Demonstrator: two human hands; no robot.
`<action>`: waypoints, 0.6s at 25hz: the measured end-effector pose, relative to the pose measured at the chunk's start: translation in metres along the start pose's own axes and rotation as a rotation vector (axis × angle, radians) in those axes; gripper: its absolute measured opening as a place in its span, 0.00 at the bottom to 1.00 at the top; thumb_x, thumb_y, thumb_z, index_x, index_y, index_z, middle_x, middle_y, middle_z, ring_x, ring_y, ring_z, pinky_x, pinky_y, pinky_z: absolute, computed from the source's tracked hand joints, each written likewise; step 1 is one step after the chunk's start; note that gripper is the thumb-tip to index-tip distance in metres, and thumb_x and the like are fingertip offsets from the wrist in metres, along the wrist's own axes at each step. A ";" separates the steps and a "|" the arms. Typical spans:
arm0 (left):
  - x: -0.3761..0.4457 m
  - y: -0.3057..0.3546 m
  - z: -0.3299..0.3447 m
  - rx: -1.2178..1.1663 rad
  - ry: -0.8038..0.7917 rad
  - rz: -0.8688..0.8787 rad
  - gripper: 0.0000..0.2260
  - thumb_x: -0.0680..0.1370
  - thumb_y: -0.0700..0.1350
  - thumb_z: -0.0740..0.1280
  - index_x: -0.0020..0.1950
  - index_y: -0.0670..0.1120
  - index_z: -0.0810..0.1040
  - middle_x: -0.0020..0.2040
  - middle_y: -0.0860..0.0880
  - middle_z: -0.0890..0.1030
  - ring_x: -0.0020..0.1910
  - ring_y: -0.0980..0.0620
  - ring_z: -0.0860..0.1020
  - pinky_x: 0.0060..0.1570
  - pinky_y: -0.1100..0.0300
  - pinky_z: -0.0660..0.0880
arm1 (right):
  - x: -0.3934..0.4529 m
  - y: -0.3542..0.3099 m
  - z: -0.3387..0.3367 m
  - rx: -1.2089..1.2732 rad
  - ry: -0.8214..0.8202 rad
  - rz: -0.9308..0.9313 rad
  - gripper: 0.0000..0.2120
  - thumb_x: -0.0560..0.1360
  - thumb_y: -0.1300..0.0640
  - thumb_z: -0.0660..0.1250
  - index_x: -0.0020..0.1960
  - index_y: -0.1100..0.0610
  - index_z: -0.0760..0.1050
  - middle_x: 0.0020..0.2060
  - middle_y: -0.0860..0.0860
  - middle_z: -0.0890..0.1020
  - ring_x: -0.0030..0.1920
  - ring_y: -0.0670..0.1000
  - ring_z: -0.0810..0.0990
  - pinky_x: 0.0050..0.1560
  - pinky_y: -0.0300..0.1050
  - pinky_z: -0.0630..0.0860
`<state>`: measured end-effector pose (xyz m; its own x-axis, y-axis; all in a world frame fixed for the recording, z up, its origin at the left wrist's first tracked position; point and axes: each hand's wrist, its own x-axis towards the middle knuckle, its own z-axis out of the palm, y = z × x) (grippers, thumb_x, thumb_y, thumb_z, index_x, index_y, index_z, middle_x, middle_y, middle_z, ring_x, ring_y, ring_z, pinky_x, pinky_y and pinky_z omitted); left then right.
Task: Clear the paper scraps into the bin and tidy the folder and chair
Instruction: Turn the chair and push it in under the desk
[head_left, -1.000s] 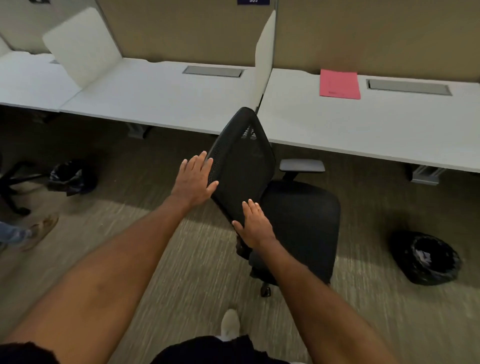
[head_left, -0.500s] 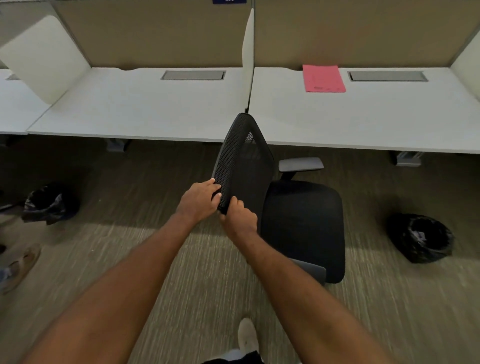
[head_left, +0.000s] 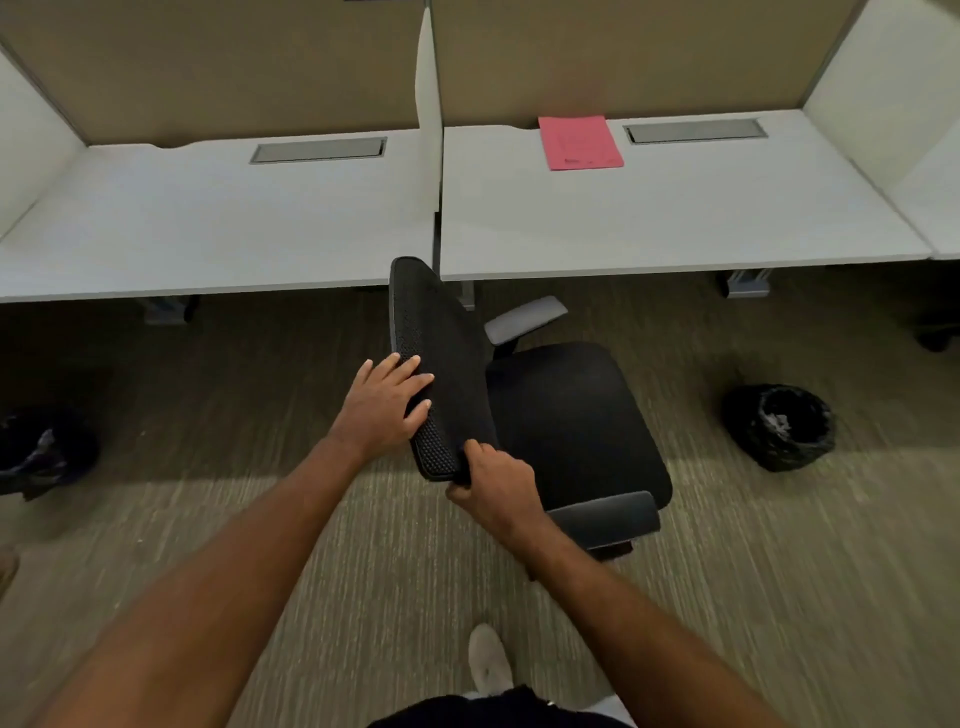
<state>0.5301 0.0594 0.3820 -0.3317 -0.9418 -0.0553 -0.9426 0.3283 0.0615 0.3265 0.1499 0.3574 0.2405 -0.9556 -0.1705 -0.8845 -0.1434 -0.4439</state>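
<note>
A black mesh office chair (head_left: 566, 421) stands on the carpet in front of the two white desks, its seat facing right. My left hand (head_left: 384, 405) lies flat on the outer side of the backrest, fingers spread. My right hand (head_left: 493, 483) is closed around the backrest's near edge. A pink folder (head_left: 579, 141) lies flat at the back of the right desk (head_left: 675, 218). A bin with a black liner (head_left: 779, 426) stands on the floor to the right of the chair. No paper scraps show on the desks.
The left desk (head_left: 208, 223) is split from the right one by a white divider (head_left: 428, 114). Another black-lined bin (head_left: 41, 452) sits at the far left on the floor. My shoe (head_left: 488, 665) is on the carpet behind the chair.
The view has drawn closer to the desks. The chair has turned and shifted a little. My left hand went from gripping the backrest edge to lying flat on it; my right hand keeps its hold.
</note>
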 end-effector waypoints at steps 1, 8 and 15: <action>-0.002 0.002 0.003 -0.011 0.007 0.013 0.24 0.81 0.60 0.55 0.76 0.55 0.71 0.80 0.49 0.67 0.80 0.45 0.61 0.78 0.38 0.55 | -0.014 0.011 -0.002 0.017 -0.034 0.003 0.18 0.74 0.40 0.68 0.58 0.49 0.72 0.53 0.48 0.81 0.50 0.52 0.82 0.49 0.53 0.80; -0.006 0.023 0.017 -0.093 0.012 0.089 0.24 0.81 0.62 0.52 0.68 0.55 0.78 0.74 0.52 0.74 0.79 0.49 0.63 0.79 0.39 0.47 | -0.101 0.110 -0.037 0.215 -0.254 0.118 0.26 0.72 0.54 0.74 0.70 0.46 0.75 0.62 0.43 0.81 0.61 0.44 0.79 0.61 0.43 0.77; -0.007 0.052 0.014 -0.086 -0.047 0.258 0.22 0.81 0.63 0.52 0.56 0.57 0.83 0.54 0.58 0.85 0.56 0.56 0.80 0.70 0.49 0.66 | -0.126 0.190 -0.109 0.130 -0.372 0.313 0.20 0.83 0.65 0.57 0.65 0.49 0.82 0.63 0.46 0.83 0.64 0.47 0.80 0.64 0.39 0.72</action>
<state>0.4829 0.0840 0.3714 -0.5639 -0.8226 -0.0733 -0.8204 0.5478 0.1636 0.0845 0.2150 0.3901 0.1184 -0.7877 -0.6045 -0.8856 0.1915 -0.4231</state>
